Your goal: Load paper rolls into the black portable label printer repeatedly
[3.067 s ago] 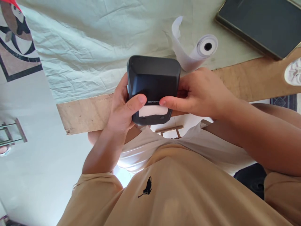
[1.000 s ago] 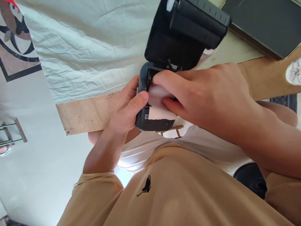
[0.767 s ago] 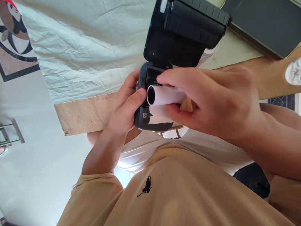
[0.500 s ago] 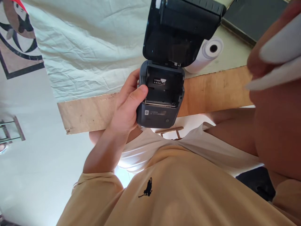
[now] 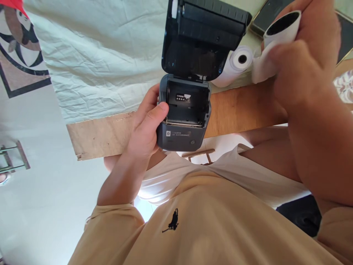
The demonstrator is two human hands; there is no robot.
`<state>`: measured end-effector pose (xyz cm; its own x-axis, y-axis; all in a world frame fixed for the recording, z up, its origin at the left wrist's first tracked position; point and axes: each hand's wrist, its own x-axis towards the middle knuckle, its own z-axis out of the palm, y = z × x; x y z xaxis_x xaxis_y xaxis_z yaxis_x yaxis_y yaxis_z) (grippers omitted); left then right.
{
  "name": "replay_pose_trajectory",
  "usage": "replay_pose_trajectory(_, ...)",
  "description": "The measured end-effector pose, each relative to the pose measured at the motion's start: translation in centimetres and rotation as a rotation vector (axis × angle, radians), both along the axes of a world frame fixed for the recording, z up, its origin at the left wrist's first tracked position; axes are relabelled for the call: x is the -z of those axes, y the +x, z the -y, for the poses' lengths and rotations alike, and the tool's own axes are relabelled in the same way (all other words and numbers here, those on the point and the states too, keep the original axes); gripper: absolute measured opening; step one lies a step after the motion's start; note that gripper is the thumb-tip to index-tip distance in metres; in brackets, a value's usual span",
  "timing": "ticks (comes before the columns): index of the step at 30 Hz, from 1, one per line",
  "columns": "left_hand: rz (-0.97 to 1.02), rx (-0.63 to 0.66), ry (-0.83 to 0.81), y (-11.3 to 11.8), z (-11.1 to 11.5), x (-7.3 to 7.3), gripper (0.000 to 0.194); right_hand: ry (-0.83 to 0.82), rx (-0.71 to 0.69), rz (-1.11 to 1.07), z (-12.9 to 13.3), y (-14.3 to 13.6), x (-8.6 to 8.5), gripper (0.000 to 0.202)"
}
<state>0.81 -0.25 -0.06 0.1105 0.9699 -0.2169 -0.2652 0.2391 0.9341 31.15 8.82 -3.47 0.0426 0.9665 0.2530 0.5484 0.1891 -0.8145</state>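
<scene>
The left hand (image 5: 147, 125) is firmly gripping one side of a dark-grey, round-cornered plastic printer (image 5: 180, 136), its glossy black lid (image 5: 197, 44) gaping. The right hand (image 5: 306, 59) is clasping a hollow white paper tube (image 5: 288, 34); beside it, a coiled white paper roll (image 5: 228, 71) is lying on wrinkled pale-green cloth (image 5: 104, 55).

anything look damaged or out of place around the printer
Mostly minor: the wooden board looks nicked at its near left corner, and the cloth is wrinkled. Inside the open printer, a white patch interrupts the small label, perhaps a tear. No spill shows.
</scene>
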Motion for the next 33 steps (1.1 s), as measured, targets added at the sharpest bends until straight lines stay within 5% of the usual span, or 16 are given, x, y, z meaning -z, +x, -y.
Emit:
replay_pose_trajectory(8,0.004,-0.046,-0.007,0.4,0.1,-0.1,0.041,0.068,-0.006,0.227,0.0,-0.1,-0.9,0.031)
replay_pose_trajectory(21,-0.038,-0.084,-0.07,1.0,0.0,-1.1,0.041,-0.185,0.08,0.387,-0.3,-1.0,-2.4,0.036)
replay_pose_trajectory(33,-0.064,-0.095,-0.053,1.3,0.0,-0.6,0.052,-0.031,-0.021,0.351,-0.5,0.0,-1.7,0.05)
